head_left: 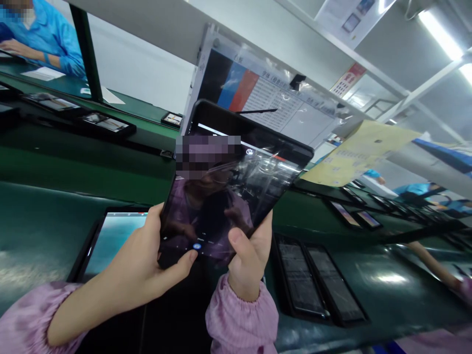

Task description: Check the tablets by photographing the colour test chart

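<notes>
A black tablet [236, 196] is held up, tilted, between my two hands. Its dark glossy screen shows camera-like controls and a blue round button near the bottom, with reflections across it. My left hand [143, 255] grips the lower left edge, its thumb lying on the screen beside the blue button. At the lower right edge, my right hand [250, 255] is wrapped round the tablet with its thumb on the front. Both wrists have pink elasticated sleeves. Behind my left hand, a second tablet [114, 241] with a lit teal screen lies on the green bench.
Two dark tablets [317, 280] lie side by side to the right. Printed sheets [287, 103] and a yellow paper [357, 152] hang ahead. More devices [106, 123] line the green belt. A person in blue [55, 39] sits far left; another person's arm [435, 265] reaches in at right.
</notes>
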{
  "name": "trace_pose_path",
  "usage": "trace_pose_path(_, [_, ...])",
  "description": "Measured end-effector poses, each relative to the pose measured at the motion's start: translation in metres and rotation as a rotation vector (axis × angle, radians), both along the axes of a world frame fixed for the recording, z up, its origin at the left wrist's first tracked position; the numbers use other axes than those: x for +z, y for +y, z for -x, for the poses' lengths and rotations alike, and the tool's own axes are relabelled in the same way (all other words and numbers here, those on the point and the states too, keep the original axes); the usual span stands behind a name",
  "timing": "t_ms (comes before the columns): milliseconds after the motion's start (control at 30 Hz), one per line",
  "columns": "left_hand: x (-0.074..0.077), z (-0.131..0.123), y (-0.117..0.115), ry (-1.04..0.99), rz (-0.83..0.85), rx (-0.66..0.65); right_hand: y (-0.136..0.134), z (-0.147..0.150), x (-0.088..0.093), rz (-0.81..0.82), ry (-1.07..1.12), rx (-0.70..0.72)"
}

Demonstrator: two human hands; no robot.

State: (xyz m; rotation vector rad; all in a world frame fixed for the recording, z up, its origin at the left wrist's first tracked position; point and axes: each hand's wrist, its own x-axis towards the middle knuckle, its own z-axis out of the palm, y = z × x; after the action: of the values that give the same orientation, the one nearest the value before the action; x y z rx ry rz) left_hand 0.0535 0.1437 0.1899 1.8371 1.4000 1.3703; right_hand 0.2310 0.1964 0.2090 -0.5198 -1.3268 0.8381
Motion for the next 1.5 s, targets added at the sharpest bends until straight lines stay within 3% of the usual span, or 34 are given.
trace_pose_path(233, [0.0029, -0.0006, 0.0000, 0.021, -0.015, 0.033, -0.0036, 0.0018, 0.0064, 0.026, 0.020, 0.175])
trace_pose_path(467, [0.0002, -0.0011, 0.0011, 0.109, -0.074, 0.032, -0.0034, 0.0021, 0.0047, 0.017, 0.047, 0.154])
trace_pose_path(1000, [-0.0020, -0.0031, 0.0009, 0.079, -0.104, 0.058, -0.0035, 0.0016, 0.0029, 0.018, 0.030, 0.151])
trace_pose_path(1333, [-0.0006, -0.0017, -0.0016, 0.079, -0.070, 0.047, -0.0057, -0.0003, 0.0052, 0.040, 0.019, 0.141])
trace_pose_path(1500, [-0.0020, -0.0017, -0.0016, 0.022, -0.025, -0.021, -0.0074, 0.0042, 0.0044, 0.065, 0.025, 0.108])
